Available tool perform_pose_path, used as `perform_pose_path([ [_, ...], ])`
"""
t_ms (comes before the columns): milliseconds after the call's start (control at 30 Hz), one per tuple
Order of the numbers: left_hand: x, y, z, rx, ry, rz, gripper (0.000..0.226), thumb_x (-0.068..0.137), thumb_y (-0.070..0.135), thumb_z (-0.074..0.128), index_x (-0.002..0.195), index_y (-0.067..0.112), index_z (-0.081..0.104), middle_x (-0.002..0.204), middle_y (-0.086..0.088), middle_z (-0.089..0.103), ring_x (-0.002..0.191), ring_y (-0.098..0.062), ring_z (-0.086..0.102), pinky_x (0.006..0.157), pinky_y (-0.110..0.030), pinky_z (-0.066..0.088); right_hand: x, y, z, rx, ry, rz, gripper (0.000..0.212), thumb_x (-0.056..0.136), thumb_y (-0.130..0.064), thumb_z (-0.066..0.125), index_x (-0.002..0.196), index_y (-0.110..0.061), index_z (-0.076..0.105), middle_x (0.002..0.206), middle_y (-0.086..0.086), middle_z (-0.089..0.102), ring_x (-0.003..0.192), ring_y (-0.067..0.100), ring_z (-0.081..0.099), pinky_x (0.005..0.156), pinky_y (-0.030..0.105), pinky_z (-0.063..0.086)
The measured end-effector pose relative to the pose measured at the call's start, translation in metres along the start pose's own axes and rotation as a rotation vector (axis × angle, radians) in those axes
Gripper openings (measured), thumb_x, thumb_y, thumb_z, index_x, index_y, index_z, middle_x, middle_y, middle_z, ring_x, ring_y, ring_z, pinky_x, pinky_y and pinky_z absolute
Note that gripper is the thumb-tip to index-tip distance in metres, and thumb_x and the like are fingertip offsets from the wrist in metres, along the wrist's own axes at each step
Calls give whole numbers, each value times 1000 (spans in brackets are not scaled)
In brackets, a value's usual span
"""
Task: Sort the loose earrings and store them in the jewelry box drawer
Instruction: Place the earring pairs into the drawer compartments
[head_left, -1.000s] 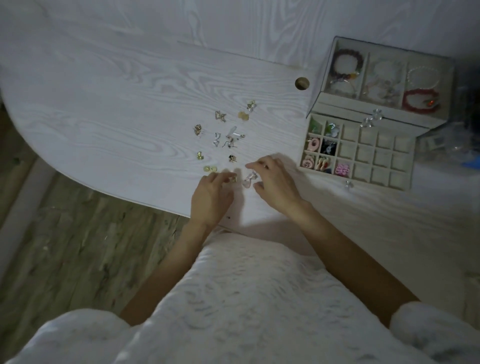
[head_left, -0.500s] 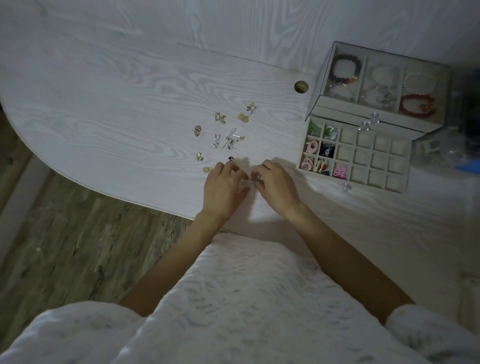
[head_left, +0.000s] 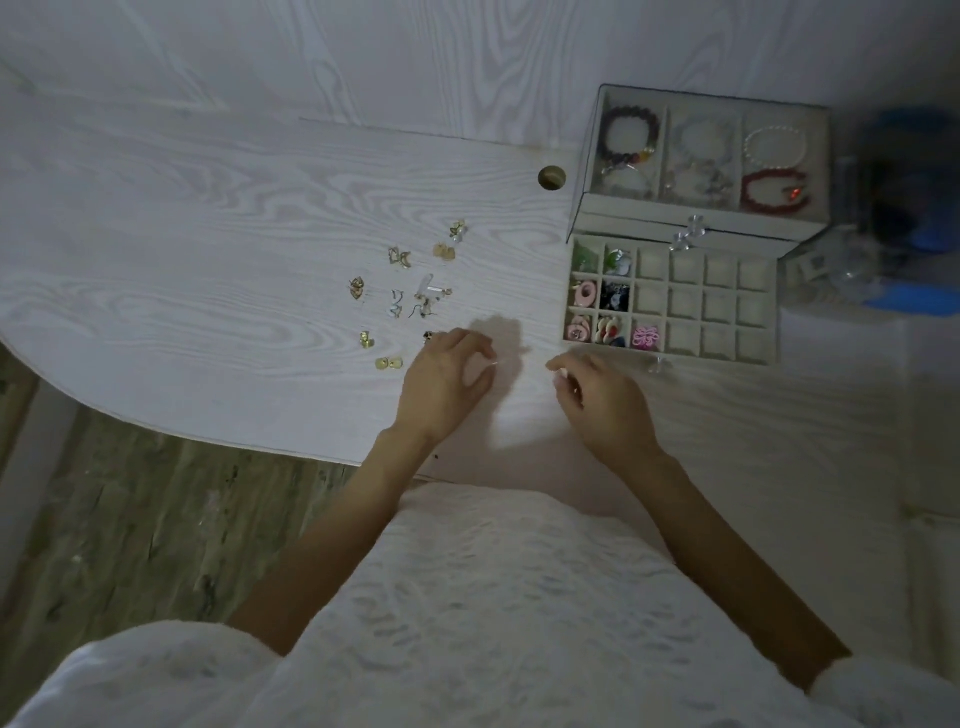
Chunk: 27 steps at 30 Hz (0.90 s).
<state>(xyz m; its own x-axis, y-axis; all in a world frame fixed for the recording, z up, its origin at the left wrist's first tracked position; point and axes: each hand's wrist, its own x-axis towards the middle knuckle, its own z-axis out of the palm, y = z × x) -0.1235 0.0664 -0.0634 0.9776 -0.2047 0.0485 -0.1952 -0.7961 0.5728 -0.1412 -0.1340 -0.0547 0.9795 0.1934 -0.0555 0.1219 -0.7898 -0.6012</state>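
A: Item one, nearest: the hands?
B: Left hand (head_left: 445, 383) and right hand (head_left: 602, 402) apart, both low over the surface (head_left: 208, 218). Left fingers curled, thumb near fingertips; a pale speck there, too small to tell if pinched. Right fingertips drawn together as if pinching; contents unclear.

A: Item two, the loose earrings (head_left: 410, 293)?
B: Scattered left of centre, beyond the left hand; spread singly, likely so pairs can be matched.

A: Item three, the drawer (head_left: 672, 306)?
B: Pulled out at right, gridded; the left compartments hold earrings, the rest bare. Probably filled column by column.

A: Farthest?
B: The jewelry box (head_left: 701, 156), bracelets in its top tray, directly behind the drawer.
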Motion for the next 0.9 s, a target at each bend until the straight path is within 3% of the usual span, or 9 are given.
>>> perform_pose_path([
  [100, 6, 21, -4, -263, -38, 45, 11, 84, 19, 67, 93, 16, 62, 112, 6, 68, 99, -9, 63, 85, -23, 48, -14, 9, -19, 118, 72, 105, 10, 92, -15, 53, 96, -14, 61, 85, -6, 57, 68, 8, 49, 60, 23, 35],
  [233, 29, 57, 11, -437, -194, 113, 15, 84, 19, 68, 86, 19, 53, 106, 1, 71, 97, -9, 66, 86, -27, 52, -18, 31, -48, 174, 245, 274, 8, 90, -15, 57, 97, -13, 62, 84, -1, 61, 73, 15, 56, 66, 25, 41],
  [367, 61, 81, 33, -343, -324, 187, 14, 82, 17, 66, 87, 10, 55, 94, -4, 71, 87, -17, 67, 76, -38, 54, -3, 49, -69, 211, 325, 278, 8, 90, -13, 57, 97, -12, 60, 84, 0, 61, 76, 16, 57, 67, 29, 46],
  [500, 95, 105, 48, -233, -213, 157, 14, 83, 16, 65, 88, 6, 56, 80, -7, 69, 73, -24, 66, 64, -35, 52, 29, 61, -77, 211, 302, 238, 11, 90, -10, 54, 101, -9, 58, 90, 5, 63, 80, 21, 59, 70, 36, 48],
  [633, 122, 116, 61, -22, -185, 98, 16, 87, 18, 56, 96, 6, 54, 84, -13, 68, 74, -33, 63, 59, -35, 44, 53, 66, -69, 155, 230, 239, 10, 87, -6, 55, 96, -9, 57, 88, 10, 65, 76, 23, 59, 62, 30, 44],
  [733, 129, 115, 69, 99, -210, 63, 20, 88, 21, 55, 101, 6, 54, 87, -16, 67, 78, -36, 62, 59, -36, 41, 60, 68, -59, 113, 189, 254, 8, 87, -8, 56, 95, -11, 56, 87, 8, 65, 75, 22, 59, 63, 33, 46],
  [900, 128, 106, 79, 115, -222, 100, 22, 88, 18, 54, 108, 10, 58, 93, -15, 70, 83, -35, 66, 67, -41, 53, 64, 72, -54, 76, 211, 258, 13, 89, -8, 55, 99, -10, 62, 91, 12, 68, 79, 26, 62, 68, 36, 50],
])
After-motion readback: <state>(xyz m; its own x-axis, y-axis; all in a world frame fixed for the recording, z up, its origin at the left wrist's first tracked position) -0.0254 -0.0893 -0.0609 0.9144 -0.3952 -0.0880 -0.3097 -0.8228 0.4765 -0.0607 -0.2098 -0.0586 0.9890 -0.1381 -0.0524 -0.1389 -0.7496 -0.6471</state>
